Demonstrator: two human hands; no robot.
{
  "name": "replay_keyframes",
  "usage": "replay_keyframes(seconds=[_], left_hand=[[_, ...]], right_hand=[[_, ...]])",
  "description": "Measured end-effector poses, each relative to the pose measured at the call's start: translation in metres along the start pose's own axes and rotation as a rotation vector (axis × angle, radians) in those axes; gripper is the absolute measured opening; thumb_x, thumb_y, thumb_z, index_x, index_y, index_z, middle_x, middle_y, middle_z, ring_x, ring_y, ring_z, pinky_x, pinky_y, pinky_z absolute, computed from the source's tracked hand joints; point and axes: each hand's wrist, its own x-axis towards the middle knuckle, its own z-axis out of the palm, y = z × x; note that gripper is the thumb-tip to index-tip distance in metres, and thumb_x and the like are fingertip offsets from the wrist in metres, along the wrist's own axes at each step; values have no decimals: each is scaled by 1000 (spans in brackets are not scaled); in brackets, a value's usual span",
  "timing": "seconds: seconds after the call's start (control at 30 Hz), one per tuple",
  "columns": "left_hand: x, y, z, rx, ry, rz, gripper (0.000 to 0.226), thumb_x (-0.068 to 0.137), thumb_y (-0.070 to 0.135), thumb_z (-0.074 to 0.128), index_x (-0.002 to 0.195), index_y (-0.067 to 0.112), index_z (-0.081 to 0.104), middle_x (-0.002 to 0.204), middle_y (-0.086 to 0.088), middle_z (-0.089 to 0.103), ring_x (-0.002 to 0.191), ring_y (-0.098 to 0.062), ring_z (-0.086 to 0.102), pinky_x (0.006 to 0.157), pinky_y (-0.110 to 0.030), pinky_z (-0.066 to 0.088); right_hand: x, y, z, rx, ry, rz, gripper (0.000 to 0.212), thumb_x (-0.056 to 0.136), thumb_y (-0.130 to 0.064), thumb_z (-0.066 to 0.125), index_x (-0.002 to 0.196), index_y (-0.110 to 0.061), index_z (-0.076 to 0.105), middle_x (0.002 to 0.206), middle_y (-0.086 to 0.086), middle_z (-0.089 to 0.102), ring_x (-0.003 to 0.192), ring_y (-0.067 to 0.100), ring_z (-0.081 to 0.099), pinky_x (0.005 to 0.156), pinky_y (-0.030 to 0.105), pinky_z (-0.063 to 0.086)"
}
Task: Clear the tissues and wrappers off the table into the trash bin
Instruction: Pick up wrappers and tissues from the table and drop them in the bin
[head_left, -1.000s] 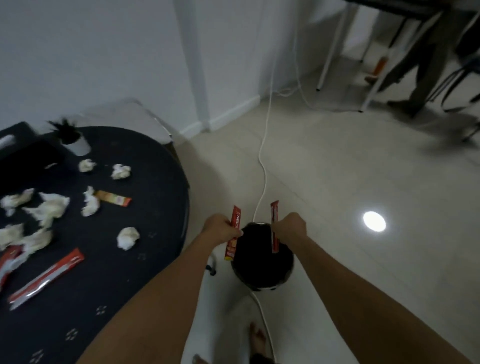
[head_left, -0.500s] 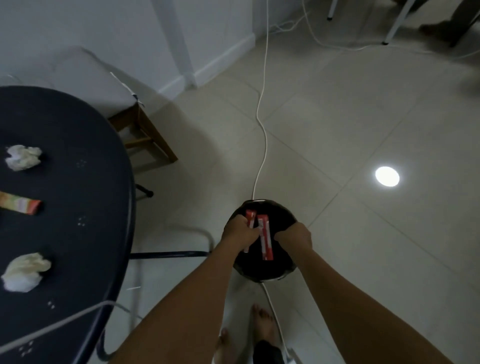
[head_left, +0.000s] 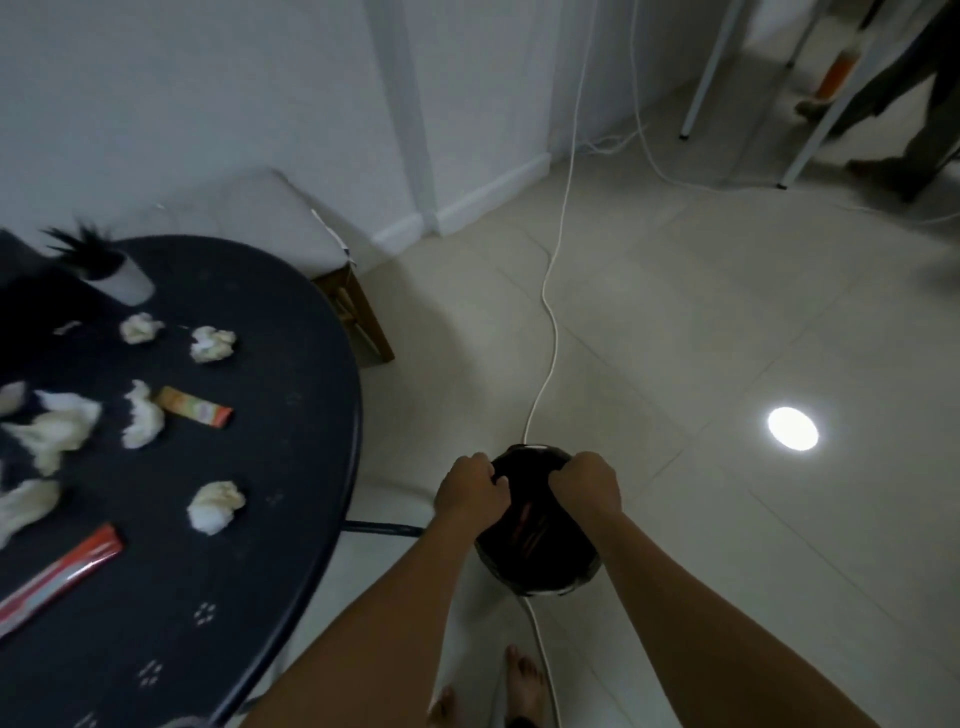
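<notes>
Both my arms reach forward and down, forearms bare, converging toward the middle. Left hand (head_left: 470, 492) is curled into a loose fist, knuckles up, fingers tucked under toward the right. Right hand (head_left: 589, 486) mirrors it, also fisted, knuckles up, thumb side facing inward. The two fists sit level with each other, near but not touching, a gap between them. Wrists are roughly straight, in line with the forearms. I can't see anything gripped in either fist. My bare feet (head_left: 522, 686) show below, between the forearms.
</notes>
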Motion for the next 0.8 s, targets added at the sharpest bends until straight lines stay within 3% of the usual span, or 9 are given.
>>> replay_keyframes(seconds=[0.1,0.2,0.3,0.4,0.47,0.6,0.7,0.73,0.8], left_hand=[[-28,5,-36,67,113,57,29,93,28,50,107,4,55,115,-14,55,103,-28,57,83,-34,49],[-54,7,-75,110,220,78,27,94,26,47,106,3,54,113,-16,58,100,-29,59,81,-37,51],[-74,-2,-116,125,314,64,24,92,22,45,104,2,53,113,-18,57,97,-32,59,80,-39,50],[-93,-28,-150,101,405,13,25,92,21,47,108,3,52,120,-17,52,103,-34,56,87,-42,47],[-102,-49,-168,82,456,-30,24,92,23,48,107,5,53,120,-15,52,103,-34,56,86,-43,47],[-129,-103,-199,18,522,-119,23,89,24,51,103,6,53,115,-15,53,102,-34,57,85,-43,48],[-154,-154,-217,-4,537,-239,28,89,25,53,110,7,51,120,-15,50,108,-33,55,88,-43,47],[-163,-173,-222,4,535,-267,31,89,24,53,114,6,49,123,-16,49,112,-34,52,90,-44,47],[-174,-200,-225,22,527,-312,39,88,22,52,123,6,45,129,-16,46,120,-34,46,94,-44,46]], right_hand=[[-26,-27,-17,-36,3,-123,6,88,-11,53,85,-5,54,86,9,53,81,24,56,67,25,39],[-53,-58,-28,-103,0,-239,10,87,-10,54,88,-1,59,90,12,59,84,25,58,67,24,40],[-79,-98,-29,-200,15,-340,18,85,-10,53,97,1,61,105,15,63,100,29,61,75,26,43],[-106,-137,-16,-255,7,-467,9,83,-8,53,82,-4,60,86,10,58,89,28,62,71,26,43],[-120,-157,-2,-261,-29,-549,12,82,-9,53,70,-7,51,78,7,55,79,25,57,67,27,45],[-150,-192,40,-320,-89,-714,14,81,-13,58,79,1,60,89,20,67,87,33,64,75,35,53],[-176,-214,82,-427,-147,-802,24,81,-18,60,61,-3,56,67,14,59,83,35,64,72,34,49],[-184,-220,97,-453,-156,-820,23,82,-21,61,66,-4,59,73,13,60,90,36,63,77,35,50],[-191,-224,117,-488,-157,-824,30,84,-30,63,100,-5,66,108,18,60,111,38,54,95,40,45]])
